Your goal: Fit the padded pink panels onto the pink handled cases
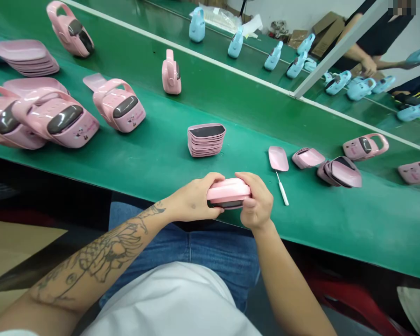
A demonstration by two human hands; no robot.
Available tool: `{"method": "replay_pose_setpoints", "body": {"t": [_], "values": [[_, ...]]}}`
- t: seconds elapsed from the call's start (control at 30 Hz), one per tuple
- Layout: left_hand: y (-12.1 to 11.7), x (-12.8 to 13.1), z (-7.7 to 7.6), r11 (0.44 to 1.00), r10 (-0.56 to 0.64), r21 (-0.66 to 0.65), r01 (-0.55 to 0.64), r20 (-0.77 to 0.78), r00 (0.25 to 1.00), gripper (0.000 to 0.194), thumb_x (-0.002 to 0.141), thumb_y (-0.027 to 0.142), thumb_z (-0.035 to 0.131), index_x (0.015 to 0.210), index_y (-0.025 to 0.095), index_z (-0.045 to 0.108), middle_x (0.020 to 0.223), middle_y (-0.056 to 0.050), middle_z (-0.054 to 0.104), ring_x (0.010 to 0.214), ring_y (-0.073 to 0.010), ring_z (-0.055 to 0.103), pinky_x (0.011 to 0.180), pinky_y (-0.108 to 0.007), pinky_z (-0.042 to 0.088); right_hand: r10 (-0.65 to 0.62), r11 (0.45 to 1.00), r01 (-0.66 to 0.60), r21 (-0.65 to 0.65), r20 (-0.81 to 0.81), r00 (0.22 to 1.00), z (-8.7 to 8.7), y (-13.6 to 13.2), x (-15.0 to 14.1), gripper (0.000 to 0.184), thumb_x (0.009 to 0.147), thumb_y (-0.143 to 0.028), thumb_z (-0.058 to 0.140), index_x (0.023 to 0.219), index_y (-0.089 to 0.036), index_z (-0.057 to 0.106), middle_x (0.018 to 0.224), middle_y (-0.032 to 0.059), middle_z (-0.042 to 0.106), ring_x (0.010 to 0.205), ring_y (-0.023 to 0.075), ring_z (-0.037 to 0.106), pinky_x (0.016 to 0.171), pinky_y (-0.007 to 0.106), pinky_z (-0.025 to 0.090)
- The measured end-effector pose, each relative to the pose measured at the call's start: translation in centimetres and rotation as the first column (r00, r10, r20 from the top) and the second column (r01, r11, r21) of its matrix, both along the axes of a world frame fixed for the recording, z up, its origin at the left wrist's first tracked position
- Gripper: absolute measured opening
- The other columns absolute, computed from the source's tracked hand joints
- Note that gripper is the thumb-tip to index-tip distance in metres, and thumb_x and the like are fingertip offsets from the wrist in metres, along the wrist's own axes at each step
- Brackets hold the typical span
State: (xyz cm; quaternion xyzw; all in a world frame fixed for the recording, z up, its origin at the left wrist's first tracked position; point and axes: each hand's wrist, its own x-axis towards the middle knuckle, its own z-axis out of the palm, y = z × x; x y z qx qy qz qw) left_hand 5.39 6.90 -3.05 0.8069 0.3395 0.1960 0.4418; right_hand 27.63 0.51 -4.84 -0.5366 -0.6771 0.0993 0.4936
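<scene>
Both my hands grip one pink plastic shell piece (229,192) with a dark underside, held at the near edge of the green conveyor belt (161,158). My left hand (195,198) wraps its left end. My right hand (257,200) clasps the right end with thumb and fingers. Just beyond them stands a stack of pink shell pieces (206,139). A pink scoop-shaped piece on a white stick (279,163) lies on the belt right of my hands.
Assembled pink handled cases (119,105) stand on the left, with flat pink lid stacks (28,56) behind. More pink parts (339,170) lie to the right. Blue cases (235,44) line the far belt, where another person's arm (362,58) works.
</scene>
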Motion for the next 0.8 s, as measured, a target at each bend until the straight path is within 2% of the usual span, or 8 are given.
{"method": "replay_pose_setpoints", "body": {"t": [0.1,0.2,0.3,0.43,0.53,0.67,0.73,0.8], "values": [[-0.7,1.8,-1.2,0.998,0.033,-0.061,-0.021,0.205,0.978,0.072,0.081,0.043,0.078,0.147,0.018,0.059,0.14,-0.015,0.074,0.119,-0.0309,0.076,0.104,-0.044,0.061,-0.122,0.992,0.12,-0.028,-0.087,0.989,-0.8,-0.1,0.5,0.074,0.106,-0.073,0.023,0.117,-0.023,0.077,0.114,0.0169,0.078,0.11,0.0369,0.076,0.097,0.059,0.061],[-2.0,5.1,-3.2,0.945,0.326,-0.194,-0.264,0.462,0.825,0.059,0.101,0.059,0.048,0.14,0.016,0.06,0.139,-0.019,0.074,0.126,-0.0303,0.073,0.108,-0.045,0.059,-0.269,0.963,0.262,-0.065,-0.161,0.95,-2.3,0.1,0.6,0.079,0.109,-0.062,0.007,0.118,-0.02,0.073,0.114,0.0187,0.077,0.11,0.0364,0.076,0.093,0.057,0.063],[-2.3,8.5,-4.3,0.828,0.556,-0.235,-0.509,0.455,0.695,0.062,0.108,0.06,0.024,0.114,0.017,0.069,0.118,-0.017,0.078,0.114,-0.0296,0.074,0.101,-0.046,0.059,-0.351,0.936,0.338,-0.097,-0.188,0.917,-3.4,0.6,0.5,0.083,0.108,-0.061,0.001,0.121,-0.019,0.072,0.112,0.0185,0.077,0.107,0.0353,0.078,0.089,0.055,0.064],[-0.2,10.9,-3.4,0.829,0.53,-0.096,-0.551,0.453,0.717,0.071,0.105,0.068,0.023,0.097,0.019,0.074,0.099,-0.014,0.077,0.098,-0.0279,0.073,0.09,-0.044,0.058,-0.377,0.925,0.377,-0.041,-0.209,0.902,-3.1,1.5,0.3,0.082,0.105,-0.068,0.007,0.121,-0.021,0.072,0.122,0.0188,0.074,0.121,0.0374,0.074,0.103,0.058,0.06],[1.3,11.1,-0.3,0.845,0.42,0.044,-0.533,0.561,0.713,0.072,0.103,0.071,0.025,0.091,0.02,0.076,0.092,-0.013,0.078,0.088,-0.0263,0.072,0.083,-0.044,0.058,-0.385,0.918,0.395,0.039,-0.159,0.909,-0.6,1.9,0.1,0.086,0.103,-0.071,0.004,0.132,-0.021,0.068,0.123,0.0188,0.069,0.124,0.0406,0.071,0.105,0.062,0.058],[0.8,8.4,7.1,0.819,0.135,0.311,-0.482,0.712,0.689,0.056,0.105,0.062,0.035,0.105,0.027,0.079,0.1,-0.007,0.08,0.095,-0.0282,0.072,0.09,-0.051,0.059,-0.206,0.934,0.236,0.269,-0.133,0.969,6.3,0.6,0.4,0.101,0.095,-0.082,-0.01,0.158,-0.031,0.049,0.149,0.0163,0.058,0.146,0.0519,0.057,0.111,0.073,0.051],[-0.4,5.7,11.1,0.807,0.076,0.416,-0.419,0.631,0.772,0.042,0.104,0.056,0.046,0.125,0.038,0.078,0.124,-0.002,0.078,0.112,-0.0319,0.071,0.099,-0.056,0.058,-0.001,0.963,-0.002,0.271,0.014,1.0,10.5,-1.1,1.0,0.095,0.093,-0.093,0.008,0.16,-0.037,0.045,0.159,0.0115,0.054,0.15,0.0527,0.054,0.112,0.074,0.053],[-2.0,2.7,14.3,0.852,0.025,0.46,-0.25,0.44,0.897,0.048,0.099,0.059,0.059,0.145,0.051,0.067,0.146,0.005,0.069,0.131,-0.0376,0.063,0.112,-0.06,0.053,0.052,0.992,-0.069,0.11,0.153,0.987,14.4,-3.2,1.7,0.091,0.092,-0.096,0.024,0.159,-0.038,0.046,0.165,0.0085,0.052,0.151,0.0519,0.054,0.114,0.073,0.054]]}}
